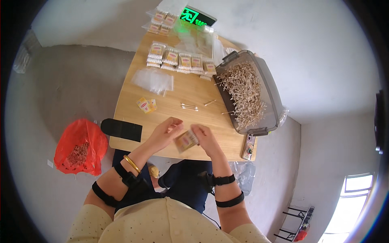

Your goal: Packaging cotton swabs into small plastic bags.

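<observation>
My right hand [205, 139] is closed on the upper corner of a small clear packet of cotton swabs [186, 141] with a yellow-and-white card in it. Its swab tips face up and away; the packet is slightly blurred. Close by on the left is my left hand [165, 133], its bent fingers apart and nothing visible in them. Several loose cotton swabs [189, 107] lie on the wooden table [162, 115] beyond my hands. To their left are a few yellow-and-white cards [146, 105], and farther back a pile of clear plastic bags [154, 81].
A tilted grey bin [272, 81] full of cotton swabs occupies the right side. Filled packets [184, 60] stand in stacks at the back, below a green exit sign [198, 17]. A phone [248, 146] lies at the right edge; a red bag [97, 141] sits on the floor left.
</observation>
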A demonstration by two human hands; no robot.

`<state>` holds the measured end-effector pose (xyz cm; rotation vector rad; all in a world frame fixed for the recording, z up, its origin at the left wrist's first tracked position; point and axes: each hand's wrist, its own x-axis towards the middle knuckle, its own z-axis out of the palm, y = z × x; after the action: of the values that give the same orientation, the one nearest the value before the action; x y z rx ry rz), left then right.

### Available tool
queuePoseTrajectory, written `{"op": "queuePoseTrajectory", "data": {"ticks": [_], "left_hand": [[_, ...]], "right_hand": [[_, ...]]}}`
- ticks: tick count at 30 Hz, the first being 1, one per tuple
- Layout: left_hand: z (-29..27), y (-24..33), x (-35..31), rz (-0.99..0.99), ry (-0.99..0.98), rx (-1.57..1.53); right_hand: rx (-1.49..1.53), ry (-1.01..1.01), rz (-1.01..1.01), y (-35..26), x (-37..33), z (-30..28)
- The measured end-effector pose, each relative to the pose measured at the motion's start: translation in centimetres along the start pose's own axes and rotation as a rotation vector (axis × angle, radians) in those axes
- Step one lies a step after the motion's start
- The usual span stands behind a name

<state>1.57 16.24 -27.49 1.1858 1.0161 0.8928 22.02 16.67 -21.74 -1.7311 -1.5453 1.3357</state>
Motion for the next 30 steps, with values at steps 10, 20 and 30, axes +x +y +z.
{"op": "queuePoseTrajectory", "data": {"ticks": [10,20,30], "left_hand": [[-1.0,8.0,-0.9,-0.214,0.036,-0.556],[-3.2,8.2,-0.9,-0.328,-0.24,-1.489],[-3.4,8.6,-1.3,-0.326,-0.202,-1.499]], "right_hand": [[0.437,0.163,-0.019,-3.5,-1.2,-0.3],[0.316,-0.06,-0.188,-7.2,-4.3,1.8],[0.327,-0.037,-0.294,-8.7,-5.4,2.3]]}}
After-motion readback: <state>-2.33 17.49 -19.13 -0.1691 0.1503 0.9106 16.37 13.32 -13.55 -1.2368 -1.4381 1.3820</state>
